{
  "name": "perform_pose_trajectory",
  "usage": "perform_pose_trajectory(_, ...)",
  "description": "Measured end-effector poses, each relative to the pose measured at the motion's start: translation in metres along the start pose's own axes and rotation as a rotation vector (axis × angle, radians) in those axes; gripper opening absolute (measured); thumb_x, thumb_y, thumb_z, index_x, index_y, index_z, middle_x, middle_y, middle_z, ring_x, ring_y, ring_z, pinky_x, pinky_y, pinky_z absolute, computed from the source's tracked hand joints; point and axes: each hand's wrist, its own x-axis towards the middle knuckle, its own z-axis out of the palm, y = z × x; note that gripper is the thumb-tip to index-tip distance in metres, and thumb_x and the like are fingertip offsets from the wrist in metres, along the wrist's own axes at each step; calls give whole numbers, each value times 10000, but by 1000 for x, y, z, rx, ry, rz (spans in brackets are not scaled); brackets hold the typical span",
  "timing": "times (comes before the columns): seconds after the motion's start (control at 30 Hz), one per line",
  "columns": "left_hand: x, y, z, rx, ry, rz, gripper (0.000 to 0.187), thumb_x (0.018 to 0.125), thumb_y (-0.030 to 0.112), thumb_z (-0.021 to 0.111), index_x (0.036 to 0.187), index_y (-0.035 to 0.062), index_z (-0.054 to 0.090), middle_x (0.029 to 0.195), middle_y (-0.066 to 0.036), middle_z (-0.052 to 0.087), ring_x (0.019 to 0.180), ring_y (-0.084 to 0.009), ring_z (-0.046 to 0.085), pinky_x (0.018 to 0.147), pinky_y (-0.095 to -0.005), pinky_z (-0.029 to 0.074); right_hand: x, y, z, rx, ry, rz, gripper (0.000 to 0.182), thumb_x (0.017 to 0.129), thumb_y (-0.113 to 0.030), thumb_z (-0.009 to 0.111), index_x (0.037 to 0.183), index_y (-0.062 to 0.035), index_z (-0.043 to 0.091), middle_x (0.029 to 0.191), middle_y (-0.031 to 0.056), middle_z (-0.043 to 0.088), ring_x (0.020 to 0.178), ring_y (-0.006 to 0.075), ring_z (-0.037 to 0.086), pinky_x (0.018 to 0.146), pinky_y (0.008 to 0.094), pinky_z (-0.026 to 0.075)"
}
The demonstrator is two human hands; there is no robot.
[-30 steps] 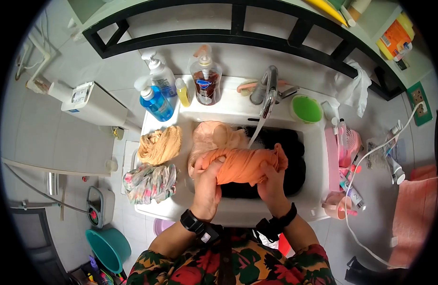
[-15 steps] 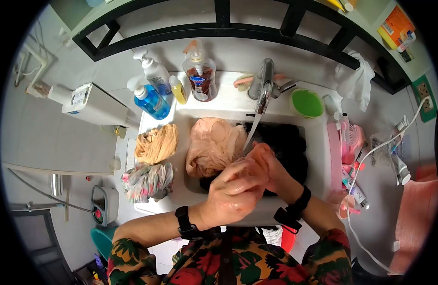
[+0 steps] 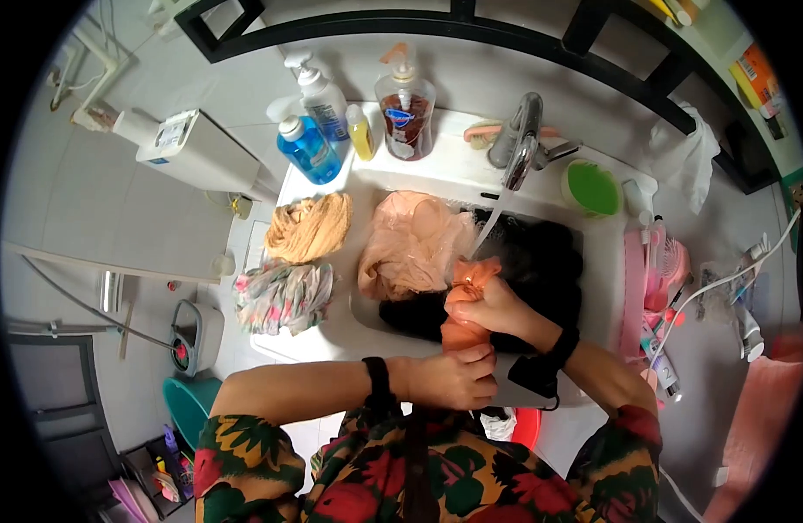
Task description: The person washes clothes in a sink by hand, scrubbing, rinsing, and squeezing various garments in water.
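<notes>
A wet orange cloth (image 3: pixel 475 272) is bunched lengthwise over the front part of the sink (image 3: pixel 609 349). My right hand (image 3: pixel 495 309) is wrapped around its middle, the bunched upper end sticking out near the water stream. Lower down, my left hand (image 3: pixel 454 378) is closed on the cloth's near end. Water runs from the chrome faucet (image 3: pixel 521 144) into the basin. Beyond my hands, a pale peach cloth (image 3: pixel 410 244) lies heaped in the basin's left half. Black fabric (image 3: pixel 541 261) fills the right side and stretches beneath my hands.
On the left ledge lie a tan cloth (image 3: pixel 307 228) and a floral cloth (image 3: pixel 284 298). Behind them stand a blue pump bottle (image 3: pixel 309 150), a white pump bottle (image 3: pixel 325 105) and a dark red soap bottle (image 3: pixel 406 118). A green dish (image 3: pixel 593 187) sits right of the faucet.
My hands have shifted toward me and separated along the orange cloth, which is now stretched lengthwise between them. My left hand has dropped below the right. The camera view has shifted slightly.
</notes>
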Motion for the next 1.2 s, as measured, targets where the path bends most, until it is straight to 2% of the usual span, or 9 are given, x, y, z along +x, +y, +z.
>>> perform_pose_trajectory(0.27, -21, -5, 2, -21, -256, 128, 97, 623, 189, 515, 666, 101, 520, 815, -15, 500, 892, -214, 494, 825, -330, 395, -9, 6, 5, -364, 103, 19, 224, 676, -115, 606, 775, -27, 425, 652, 76, 477, 573, 145, 476, 557, 264, 415)
perform_pose_trajectory(0.37, -34, 4, -19, -17, 241, -293, 125, 605, 108, 621, 712, 92, 559, 1006, -67, 530, 1102, -277, 442, 866, -401, 421, -17, 0, 7, 382, 111, 54, 180, 711, -45, 568, 745, -60, 392, 645, 13, 452, 576, 81, 440, 537, 228, 394)
perform_pose_trajectory(0.47, -42, 15, -41, -396, 333, -860, 577, 629, 128, 710, 1150, 79, 467, 1250, -144, 404, 1157, -336, 395, 919, -390, 377, -24, -27, 20, 275, 301, 41, 208, 733, 6, 531, 724, -89, 346, 655, -29, 419, 586, 38, 402, 504, 195, 368)
perform_pose_trajectory(0.57, -42, 21, -64, -678, 291, -951, 880, 587, 190, 750, 1303, 84, 251, 1268, -193, 373, 1165, -350, 385, 936, -373, 358, -30, -57, 53, 208, 339, 2, 143, 730, -39, 567, 806, -49, 446, 707, -7, 479, 612, 34, 438, 472, 190, 368)
perform_pose_trajectory(0.7, -41, 26, -55, -484, 301, -1148, 837, 562, 202, 768, 1237, 6, 315, 1182, -173, 448, 1092, -253, 463, 905, -322, 377, -31, -66, 63, 112, 200, 153, 358, 722, -81, 602, 1041, -4, 458, 903, 50, 520, 751, 83, 498, 581, 227, 440)
perform_pose_trajectory(0.8, -53, 12, -59, -892, 566, -1096, 730, 591, 149, 765, 1191, 3, 376, 1119, -118, 505, 1022, -186, 501, 859, -288, 410, -30, -57, 59, -16, 170, -123, 425, 790, -193, 564, 1147, -15, 418, 1048, 72, 518, 901, 139, 519, 779, 293, 453)
perform_pose_trajectory(0.87, -59, 20, -71, -1145, 671, -1061, 668, 626, 69, 736, 1197, 9, 395, 1098, -79, 522, 992, -139, 503, 823, -262, 429, -40, -63, 53, 792, 190, 208, 398, 848, -326, 489, 1106, -24, 463, 1077, 75, 527, 921, 177, 540, 805, 294, 451)
perform_pose_trajectory(1.13, -57, 26, -74, -1883, 683, -940, 641, 707, -17, 613, 1269, 47, 310, 1117, -100, 492, 960, -219, 527, 816, -346, 459, -31, -39, 57, 879, 477, -63, 488, 902, -376, 377, 1266, -55, 332, 1204, 142, 448, 1128, 243, 436, 944, 326, 355)
perform_pose_trajectory(1.2, -55, 25, -72, -1919, 744, -932, 629, 718, -14, 609, 1267, 45, 306, 1123, -102, 487, 953, -225, 528, 818, -359, 458, -42, -54, 62, 846, 253, -150, 539, 890, -413, 384, 1289, -62, 291, 1259, 147, 393, 1191, 249, 365, 976, 345, 314)
